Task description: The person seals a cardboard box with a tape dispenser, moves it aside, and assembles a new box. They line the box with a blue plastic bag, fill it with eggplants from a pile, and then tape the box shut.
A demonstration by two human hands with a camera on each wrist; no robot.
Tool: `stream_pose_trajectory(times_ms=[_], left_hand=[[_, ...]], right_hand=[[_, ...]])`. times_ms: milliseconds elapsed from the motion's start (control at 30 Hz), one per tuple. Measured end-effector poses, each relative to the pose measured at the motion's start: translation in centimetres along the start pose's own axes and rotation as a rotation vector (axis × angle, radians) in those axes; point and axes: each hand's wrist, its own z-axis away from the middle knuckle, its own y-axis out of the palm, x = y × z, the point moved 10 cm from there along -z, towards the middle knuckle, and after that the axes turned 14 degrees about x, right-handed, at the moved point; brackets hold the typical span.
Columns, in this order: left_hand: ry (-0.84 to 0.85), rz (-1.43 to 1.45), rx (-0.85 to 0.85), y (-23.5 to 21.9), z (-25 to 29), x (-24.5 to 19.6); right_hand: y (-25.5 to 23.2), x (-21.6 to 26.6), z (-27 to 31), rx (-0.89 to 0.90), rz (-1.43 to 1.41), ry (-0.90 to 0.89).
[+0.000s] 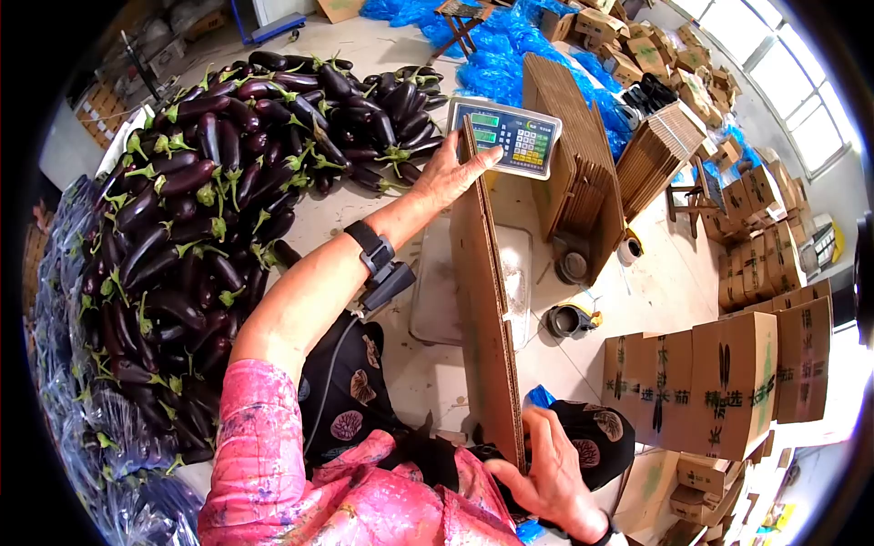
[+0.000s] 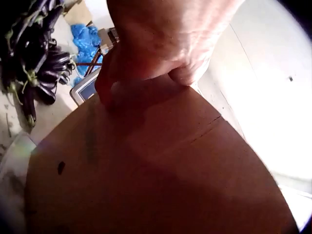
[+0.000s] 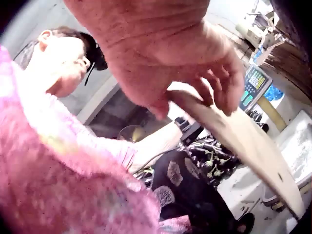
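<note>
Plainly, in the head view a brown cardboard piece (image 1: 484, 309) stands on edge, flat and layered, across the scale platform (image 1: 435, 291) on the floor (image 1: 660, 291); I cannot tell whether they touch. The left hand (image 1: 451, 173) grips its far top corner beside the scale display (image 1: 521, 136), whose green windows are too small to read. The right hand (image 1: 551, 478) is at its near end. Eggplants (image 1: 191, 237) heap on the floor's left side; cartons (image 1: 724, 387) at right bear 精选 and 长茄.

In the left wrist view, thumb and fingers straddle the cardboard's edge; its shaded face shows a dark oval mark (image 2: 61, 168) and a broken crease (image 2: 207, 129).

In the right wrist view, the right hand pinches the pale upper edge, thumb and fingers on opposite sides.
</note>
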Motion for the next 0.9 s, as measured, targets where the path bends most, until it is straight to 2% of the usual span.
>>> stream_pose_trajectory(times_ms=[33, 67, 100, 133, 167, 267, 400, 433, 467, 500, 567, 633, 667, 700, 733, 767, 800, 833, 900], left_hand=[[-0.015, -0.006, -0.002, 0.1, -0.4, 0.6], [-0.03, -0.013, -0.001, 0.2, -0.7, 1.2], [-0.045, -0.023, 0.004, 0.4, -1.1, 1.6], [-0.062, -0.091, 0.016, 0.9, -1.0, 0.8], [-0.069, -0.048, 0.029, 1.3, -0.9, 0.8], [-0.071, 0.028, 0.071, 1.8, -1.1, 0.6], [-0.032, 0.1, 0.193, 0.7, 0.5, -0.9], [-0.063, 0.122, 0.189, 0.2, 1.4, -1.3], [-0.118, 0.171, 0.209, -0.4, 1.6, 0.3], [-0.17, 0.217, 0.231, -1.0, 1.7, 1.5], [-0.043, 0.063, 0.139, -2.9, 2.7, -0.9], [-0.003, -0.176, 0.117, -4.4, 3.4, -2.2], [-0.017, -0.198, 0.093, -6.3, 3.3, -2.0], [-0.035, -0.219, 0.063, -8.1, 3.4, -1.7], [-0.062, 0.005, -0.034, -9.6, 3.8, -1.0], [-0.071, -0.025, -0.019, -10.1, 4.2, -0.9], [-0.029, 0.01, -0.013, -9.2, 4.8, -2.0], [0.013, 0.044, -0.01, -8.1, 5.5, -3.1], [0.049, -0.198, -0.101, -7.0, 6.6, -3.9]], right_hand=[[-0.4, -0.3, -0.6, 0.027, -0.025, -0.063], [-0.5, -1.5, -1.7, 0.105, -0.192, -0.025], [-1.7, -1.4, -2.9, 0.066, -0.294, -0.02], [-2.0, -2.9, -4.6, 0.013, -0.308, 0.07], [-2.6, -3.8, -6.5, -0.092, -0.222, 0.046], [-2.6, -5.0, -11.2, -0.05, -0.356, 0.061], [-1.7, -5.8, -12.0, 0.045, -0.569, 0.068], [-1.8, -6.2, -11.8, 0.064, -0.623, 0.084], [-2.5, -6.5, -11.3, 0.068, -0.689, 0.116], [-2.9, -9.3, -11.2, -0.069, -0.615, 0.109], [-5.6, -9.9, -10.4, -0.046, -0.535, 0.233], [-9.4, -9.6, -10.3, -0.221, -0.187, 0.108], [-11.0, -10.5, -10.2, -0.265, -0.217, 0.161], [-12.6, -11.5, -10.5, -0.302, -0.247, 0.212], [-14.6, -11.8, -10.6, -0.361, -0.148, 0.187], [-16.0, -12.0, -10.6, -0.42, -0.051, 0.166], [-16.0, -12.1, -11.0, -0.423, -0.197, 0.176], [-15.5, -12.2, -11.7, -0.414, -0.199, 0.163], [-14.0, -12.8, -13.5, -0.392, -0.204, 0.13]])
